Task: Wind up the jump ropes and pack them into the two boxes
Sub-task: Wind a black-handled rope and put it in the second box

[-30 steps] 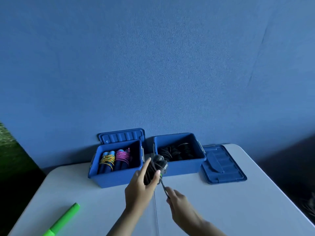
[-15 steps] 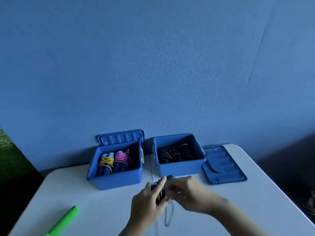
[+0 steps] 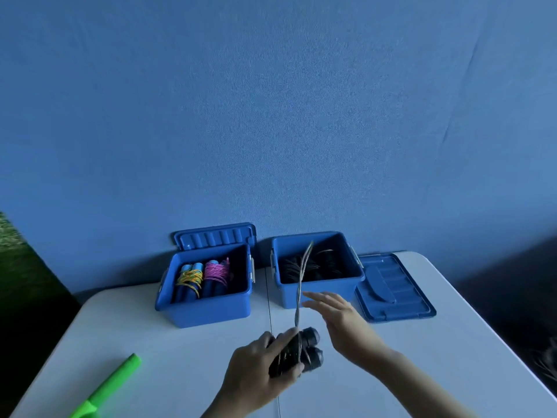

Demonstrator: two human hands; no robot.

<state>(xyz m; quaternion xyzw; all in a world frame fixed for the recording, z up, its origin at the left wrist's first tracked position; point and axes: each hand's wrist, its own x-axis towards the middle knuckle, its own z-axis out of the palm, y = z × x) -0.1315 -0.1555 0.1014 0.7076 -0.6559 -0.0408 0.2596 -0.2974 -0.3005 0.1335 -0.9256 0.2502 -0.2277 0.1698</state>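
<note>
White table (image 3: 180, 357): left hand (image 3: 256, 369) grips black handles (image 3: 304, 351); right hand (image 3: 340, 318) hovers, fingers straight.

Two open blue boxes, a left box (image 3: 202, 309) and a right box (image 3: 319, 292), stood on one white table (image 3: 452, 351). Two blue lids: one (image 3: 214, 236) behind the left box, one (image 3: 393, 289) lying flat. Two wound ropes, yellow (image 3: 190, 279) and pink (image 3: 217, 271). One green handle (image 3: 114, 384). Two hands: left (image 3: 256, 369), right (image 3: 343, 321).

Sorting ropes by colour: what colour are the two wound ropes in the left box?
One yellow, one pink, both on blue handles; head view.
</note>
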